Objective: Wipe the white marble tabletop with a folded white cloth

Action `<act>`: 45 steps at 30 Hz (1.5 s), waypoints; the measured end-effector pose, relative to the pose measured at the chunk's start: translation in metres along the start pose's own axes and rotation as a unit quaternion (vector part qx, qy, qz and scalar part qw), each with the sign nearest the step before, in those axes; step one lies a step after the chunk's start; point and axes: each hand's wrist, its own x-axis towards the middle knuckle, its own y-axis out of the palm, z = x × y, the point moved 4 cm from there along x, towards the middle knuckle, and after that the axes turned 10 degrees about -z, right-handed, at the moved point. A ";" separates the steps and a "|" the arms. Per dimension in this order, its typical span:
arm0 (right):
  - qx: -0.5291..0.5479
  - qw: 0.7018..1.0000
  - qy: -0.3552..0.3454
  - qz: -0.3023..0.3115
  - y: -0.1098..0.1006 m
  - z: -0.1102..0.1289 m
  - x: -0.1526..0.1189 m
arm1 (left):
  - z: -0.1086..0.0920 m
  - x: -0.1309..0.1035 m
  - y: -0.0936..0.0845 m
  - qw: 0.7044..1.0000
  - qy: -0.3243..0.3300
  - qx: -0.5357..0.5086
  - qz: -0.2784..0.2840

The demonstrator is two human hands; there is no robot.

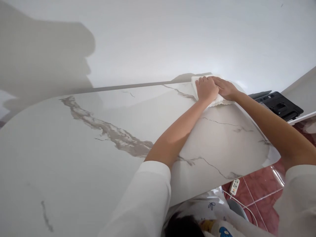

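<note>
At the far edge of the table (98,174), near the wall (153,42), a white cloth (224,101) lay beneath both hands, its long axis roughly following that edge. The left hand (206,90) curled over it, grip unclear; the right hand (226,89) rested nearly flat.

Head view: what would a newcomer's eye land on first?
Probably the white cloth under the left hand and right hand, at the table's far edge, right of centre. Next, the brown streak slanting across the tabletop and the large shadow on the wall at upper left. Red floor tiles stand out at lower right.
</note>
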 end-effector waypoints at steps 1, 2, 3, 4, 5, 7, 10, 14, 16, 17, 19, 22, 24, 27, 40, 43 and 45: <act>0.003 1.000 -0.003 0.003 -0.001 -0.003 -0.001 | -0.003 0.001 0.003 1.000 0.001 -0.002 -0.002; 0.006 1.000 -0.002 0.004 -0.003 -0.008 -0.002 | -0.006 0.002 0.006 1.000 0.003 -0.004 -0.003; 0.009 1.000 0.002 0.003 -0.004 -0.013 -0.004 | -0.010 0.003 0.009 1.000 0.004 -0.006 -0.004; 0.011 1.000 0.008 0.000 -0.005 -0.020 -0.005 | -0.015 0.005 0.012 1.000 0.005 -0.006 -0.003; 0.013 1.000 0.014 -0.002 -0.007 -0.026 -0.006 | -0.020 0.006 0.016 1.000 0.007 -0.005 -0.002; 0.013 1.000 0.025 -0.007 -0.008 -0.037 -0.009 | -0.029 0.007 0.020 1.000 0.010 0.001 -0.001; 0.002 0.999 0.035 -0.001 -0.010 -0.044 -0.013 | -0.038 0.005 0.022 1.000 0.019 0.009 -0.001; -0.018 0.998 0.051 0.019 -0.012 -0.041 -0.027 | -0.042 -0.007 0.017 1.000 0.028 0.012 0.008; -0.023 0.999 0.046 0.017 -0.014 -0.037 -0.037 | -0.044 -0.017 0.013 0.999 0.028 0.011 0.014; -0.024 0.999 0.040 0.013 -0.016 -0.035 -0.043 | -0.046 -0.022 0.010 0.999 0.029 0.011 0.017; -0.028 0.999 0.027 0.003 -0.020 -0.030 -0.056 | -0.050 -0.033 0.005 0.999 0.034 0.010 0.025; -0.034 0.999 0.027 0.000 -0.025 -0.021 -0.075 | -0.056 -0.050 -0.002 0.998 0.048 0.009 0.035; -0.035 0.999 0.033 0.003 -0.029 -0.015 -0.088 | -0.060 -0.062 -0.007 0.998 0.052 0.009 0.038; -0.032 0.999 0.033 0.003 -0.035 -0.002 -0.109 | -0.066 -0.082 -0.016 0.997 0.059 0.011 0.038; -0.031 0.999 0.005 -0.042 -0.057 0.047 -0.202 | -0.088 -0.170 -0.056 0.994 0.097 -0.011 0.053; -0.030 0.998 -0.001 -0.047 -0.061 0.057 -0.216 | -0.091 -0.183 -0.061 0.992 0.111 -0.006 0.056; -0.027 0.998 -0.004 -0.051 -0.062 0.060 -0.221 | -0.092 -0.187 -0.062 0.992 0.113 -0.001 0.054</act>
